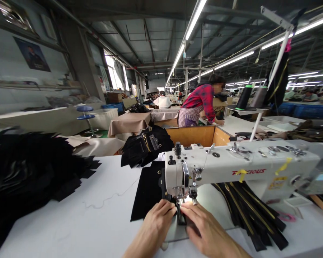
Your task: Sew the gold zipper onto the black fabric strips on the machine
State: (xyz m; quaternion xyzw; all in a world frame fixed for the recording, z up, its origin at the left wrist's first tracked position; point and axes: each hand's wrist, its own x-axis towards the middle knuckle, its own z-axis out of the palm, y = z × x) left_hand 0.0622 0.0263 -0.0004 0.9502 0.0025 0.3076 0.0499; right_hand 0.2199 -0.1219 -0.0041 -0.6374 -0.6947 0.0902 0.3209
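Two hands at the machine, both backs toward me, forearms cut off by the lower edge. My left hand (159, 219) lies with fingers bunched and bent, tips just left of the presser foot, at the near right edge of a flat black fabric panel (145, 193). Whether it pinches the cloth or only presses it, I cannot tell: the fingertips are hidden under the knuckles.

My right hand (200, 224) slants in from the other side, fingers fairly close together, tips just right of the foot. A short dark strip (181, 219) shows between the hands; its hold on this is likewise unclear, the palm side being out of sight.

The panel lies on the white tabletop (70, 218), left of the white sewing machine (220, 165) and partly behind its head, so its right portion is obscured. Needle point and seam: not resolvable, glare there. Red lettering on the machine arm is partly covered by a yellow strip (242, 175).

Under the arm, black strips with gold-coloured zips (247, 211) fan out, far ends concealed by the machine. At far left, a heap of black pieces (37, 172) runs out of frame, single layers blurred.
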